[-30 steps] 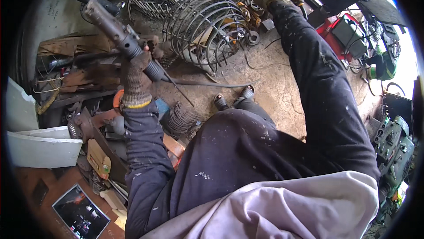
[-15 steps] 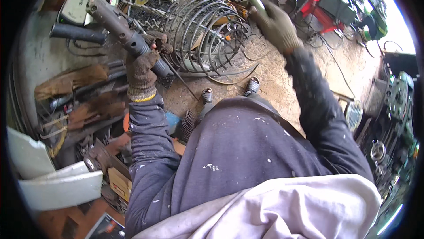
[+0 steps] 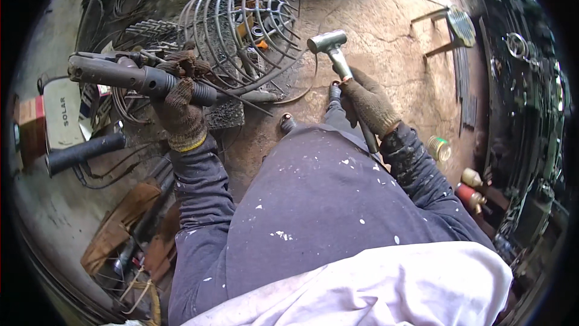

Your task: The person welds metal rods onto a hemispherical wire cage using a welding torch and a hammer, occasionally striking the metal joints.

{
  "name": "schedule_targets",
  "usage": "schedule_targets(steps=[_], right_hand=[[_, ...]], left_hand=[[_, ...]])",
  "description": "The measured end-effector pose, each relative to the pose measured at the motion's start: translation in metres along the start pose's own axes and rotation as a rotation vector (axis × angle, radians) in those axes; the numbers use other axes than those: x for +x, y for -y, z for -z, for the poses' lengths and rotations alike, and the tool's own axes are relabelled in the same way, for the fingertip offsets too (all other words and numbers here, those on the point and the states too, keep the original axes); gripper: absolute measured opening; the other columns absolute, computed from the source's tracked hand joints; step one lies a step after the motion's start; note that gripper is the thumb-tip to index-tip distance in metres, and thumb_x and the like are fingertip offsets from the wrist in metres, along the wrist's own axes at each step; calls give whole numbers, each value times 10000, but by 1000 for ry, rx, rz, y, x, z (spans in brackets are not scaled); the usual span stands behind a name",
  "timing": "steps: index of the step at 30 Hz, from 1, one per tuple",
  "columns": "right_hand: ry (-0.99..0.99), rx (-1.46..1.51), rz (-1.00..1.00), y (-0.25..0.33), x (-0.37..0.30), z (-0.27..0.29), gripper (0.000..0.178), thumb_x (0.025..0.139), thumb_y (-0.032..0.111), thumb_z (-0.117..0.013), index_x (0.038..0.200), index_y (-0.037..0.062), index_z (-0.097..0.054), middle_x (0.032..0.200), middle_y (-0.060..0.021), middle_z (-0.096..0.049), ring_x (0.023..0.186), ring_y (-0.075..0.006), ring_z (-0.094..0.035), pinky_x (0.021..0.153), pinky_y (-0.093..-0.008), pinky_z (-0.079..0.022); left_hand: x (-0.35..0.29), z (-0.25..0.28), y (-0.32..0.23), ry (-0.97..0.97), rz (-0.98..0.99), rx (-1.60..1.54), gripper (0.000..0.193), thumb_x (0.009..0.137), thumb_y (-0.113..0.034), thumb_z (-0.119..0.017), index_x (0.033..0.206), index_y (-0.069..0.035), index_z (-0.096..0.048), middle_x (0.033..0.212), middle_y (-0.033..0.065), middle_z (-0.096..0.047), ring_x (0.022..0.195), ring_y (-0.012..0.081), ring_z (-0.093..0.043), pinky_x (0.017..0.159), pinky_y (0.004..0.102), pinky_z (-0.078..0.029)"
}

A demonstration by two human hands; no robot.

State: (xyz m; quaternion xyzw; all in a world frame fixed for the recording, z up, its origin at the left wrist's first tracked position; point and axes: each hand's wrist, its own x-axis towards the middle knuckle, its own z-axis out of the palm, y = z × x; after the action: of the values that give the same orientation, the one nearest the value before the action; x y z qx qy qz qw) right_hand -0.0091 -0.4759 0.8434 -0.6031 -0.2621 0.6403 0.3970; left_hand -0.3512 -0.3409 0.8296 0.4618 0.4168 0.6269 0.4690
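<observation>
My left hand point(image 3: 181, 112), in a knitted brown work glove, is closed around a dark welding electrode holder point(image 3: 142, 79). The holder's ribbed end sits by my thumb and its jaw end points left. On the right, my gloved right hand point(image 3: 371, 104) grips a hammer point(image 3: 330, 42) by the handle. Its silvery head is up, over the floor, and the handle's lower end pokes out below my palm. Beyond my left hand lies a rounded cage of bent metal rods point(image 3: 208, 15). A bunched brown cloth or glove point(image 3: 184, 63) shows just behind the holder.
The cage rests on a dark, gritty work surface point(image 3: 226, 115). A small stool point(image 3: 461, 27) stands at far right, near a jar point(image 3: 439, 148) and a red canister point(image 3: 467, 194). At left are a pale box point(image 3: 62, 115), a black cylinder point(image 3: 84, 152) and brown pieces point(image 3: 120, 223).
My right hand has come down and nearer to my body, bringing the hammer head into sight. The electrode holder has tipped closer to level. The whole view has turned toward the right.
</observation>
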Motion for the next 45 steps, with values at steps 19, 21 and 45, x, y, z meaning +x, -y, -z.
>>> schedule_targets(steps=[19, 21, 45], right_hand=[[-115, 48, 50, -14, -16, -22, 503, 1023, 261, -562, 1485, 98, -449, 765, 32, -522, 644, -58, -513, 522, -219, -450], [-133, 29, 53, -14, -16, -22, 502, 1024, 260, -558, 1487, 101, -447, 761, 34, -517, 642, -56, -508, 530, -216, -452], [-157, -466, 261, -29, -12, -34, 577, 986, 320, -606, 1437, -10, -465, 1124, -239, -663, 1028, -347, -663, 906, -394, -506]], left_hand=[[11, -18, 5, 166, -75, -146, 441, 718, -90, -704, 1142, -1, -622, 1168, 195, -665, 1007, 318, -664, 911, 472, -553], [15, -16, 2, 220, -9, -251, 450, 716, -104, -708, 1146, 0, -622, 1160, 193, -666, 1002, 318, -664, 904, 470, -555], [35, -47, -21, 364, -8, -27, 406, 728, -106, -727, 1102, 0, -611, 1078, 157, -638, 966, 286, -652, 897, 435, -547]])
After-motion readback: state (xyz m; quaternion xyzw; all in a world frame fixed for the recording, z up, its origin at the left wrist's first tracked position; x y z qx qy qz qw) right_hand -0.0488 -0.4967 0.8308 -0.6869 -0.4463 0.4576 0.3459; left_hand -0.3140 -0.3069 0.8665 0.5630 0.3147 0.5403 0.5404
